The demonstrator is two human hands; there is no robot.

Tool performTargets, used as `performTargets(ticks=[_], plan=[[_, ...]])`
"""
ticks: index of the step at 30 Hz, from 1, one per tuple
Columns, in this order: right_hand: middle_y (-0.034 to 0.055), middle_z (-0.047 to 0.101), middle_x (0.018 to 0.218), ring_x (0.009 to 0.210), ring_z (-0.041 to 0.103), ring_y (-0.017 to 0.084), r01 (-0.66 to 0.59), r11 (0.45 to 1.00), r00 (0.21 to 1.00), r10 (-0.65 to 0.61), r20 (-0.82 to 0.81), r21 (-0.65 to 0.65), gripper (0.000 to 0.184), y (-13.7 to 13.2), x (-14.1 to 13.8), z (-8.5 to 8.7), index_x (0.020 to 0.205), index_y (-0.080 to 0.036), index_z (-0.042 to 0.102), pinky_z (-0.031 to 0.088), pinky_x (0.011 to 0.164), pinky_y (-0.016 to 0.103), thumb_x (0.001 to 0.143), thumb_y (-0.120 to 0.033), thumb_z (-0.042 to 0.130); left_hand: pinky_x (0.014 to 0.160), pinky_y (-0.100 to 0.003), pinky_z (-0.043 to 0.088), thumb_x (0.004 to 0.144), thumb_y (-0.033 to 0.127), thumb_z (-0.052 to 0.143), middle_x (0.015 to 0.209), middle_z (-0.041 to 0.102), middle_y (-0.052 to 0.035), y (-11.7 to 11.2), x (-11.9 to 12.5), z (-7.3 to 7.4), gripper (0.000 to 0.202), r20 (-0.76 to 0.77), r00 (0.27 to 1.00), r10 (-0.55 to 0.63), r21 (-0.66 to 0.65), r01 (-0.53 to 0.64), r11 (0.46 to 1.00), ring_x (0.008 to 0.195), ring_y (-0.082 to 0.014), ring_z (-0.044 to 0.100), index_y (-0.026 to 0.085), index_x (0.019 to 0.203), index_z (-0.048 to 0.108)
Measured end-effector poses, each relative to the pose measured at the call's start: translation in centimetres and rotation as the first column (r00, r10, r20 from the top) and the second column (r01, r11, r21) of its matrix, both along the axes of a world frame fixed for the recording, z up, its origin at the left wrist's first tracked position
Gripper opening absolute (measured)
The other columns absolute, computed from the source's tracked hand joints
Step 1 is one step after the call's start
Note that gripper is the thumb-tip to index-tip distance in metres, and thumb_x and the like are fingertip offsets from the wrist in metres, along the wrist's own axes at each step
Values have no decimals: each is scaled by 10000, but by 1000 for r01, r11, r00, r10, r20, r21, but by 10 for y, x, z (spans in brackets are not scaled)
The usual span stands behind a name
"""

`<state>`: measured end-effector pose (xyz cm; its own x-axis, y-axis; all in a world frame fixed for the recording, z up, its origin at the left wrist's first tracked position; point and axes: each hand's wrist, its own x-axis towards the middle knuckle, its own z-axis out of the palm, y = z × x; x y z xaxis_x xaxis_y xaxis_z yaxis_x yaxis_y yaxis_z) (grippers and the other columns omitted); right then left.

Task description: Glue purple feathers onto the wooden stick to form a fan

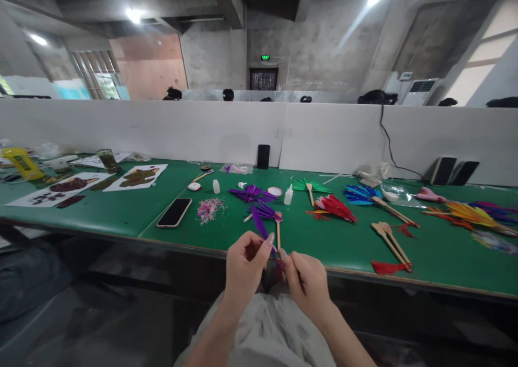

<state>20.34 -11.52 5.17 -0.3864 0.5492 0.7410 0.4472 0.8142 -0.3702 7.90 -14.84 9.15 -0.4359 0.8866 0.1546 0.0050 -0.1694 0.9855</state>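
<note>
Just over the table's front edge, my left hand pinches a purple feather between thumb and fingers, and its tip points up and away. My right hand is closed close beside it, thumb and forefinger pressed together at the feather's lower end, which the fingers partly hide. Behind my hands lies a fan with purple feathers and a wooden handle, the handle's near end close to my right thumb. A loose bunch of purple feathers rests farther back.
On the green table lie a phone, a pile of small colourful pieces and a white squeeze bottle. To the right are red feathers, a blue feather fan and wooden handles. A white partition stands behind.
</note>
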Motion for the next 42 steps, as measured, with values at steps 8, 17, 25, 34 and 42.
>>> performTargets(ticks=[8, 17, 25, 34, 42], plan=[[-48, 388, 424, 367, 378, 77, -185, 878, 962, 69, -265, -441, 377, -2, 0, 12, 576, -208, 398, 283, 413, 212, 922, -345, 341, 325, -169, 197, 634, 437, 668, 382, 364, 81, 0, -1, 3, 340, 107, 994, -6, -30, 9, 1000, 325, -33, 269, 168, 556, 475], [-26, 491, 452, 369, 434, 76, -346, 690, 933, 182, -310, -636, 394, -1, 0, 12, 600, -182, 472, 325, 402, 194, 892, -436, 397, 336, -163, 224, 646, 437, 667, 424, 374, 77, 1, -2, 1, 335, 110, 989, -96, -34, 100, 994, 346, -27, 289, 158, 580, 494], [-28, 501, 480, 384, 428, 71, -302, 692, 953, 216, -211, -656, 393, -1, -3, 15, 587, -188, 439, 314, 412, 190, 890, -435, 397, 337, -161, 243, 643, 433, 670, 455, 436, 65, 6, -4, -8, 318, 88, 989, -123, -48, 127, 991, 347, -27, 319, 153, 607, 523], [-45, 511, 422, 372, 510, 102, -338, 687, 940, 211, -269, -644, 360, 42, -52, -6, 709, -183, 531, 405, 450, 199, 884, -465, 390, 337, -129, 193, 652, 379, 686, 401, 378, 89, 7, -70, -36, 273, 295, 940, 174, 54, -198, 979, 341, -12, 292, 146, 705, 553], [32, 642, 694, 633, 616, 125, -206, 626, 944, 331, 16, -752, 221, 129, -186, -22, 798, -119, 601, 492, 669, 269, 885, -285, 485, 347, -139, 188, 658, 371, 684, 385, 364, 90, -10, -106, -46, 274, 391, 890, 235, 55, -277, 959, 334, -9, 266, 130, 734, 577]])
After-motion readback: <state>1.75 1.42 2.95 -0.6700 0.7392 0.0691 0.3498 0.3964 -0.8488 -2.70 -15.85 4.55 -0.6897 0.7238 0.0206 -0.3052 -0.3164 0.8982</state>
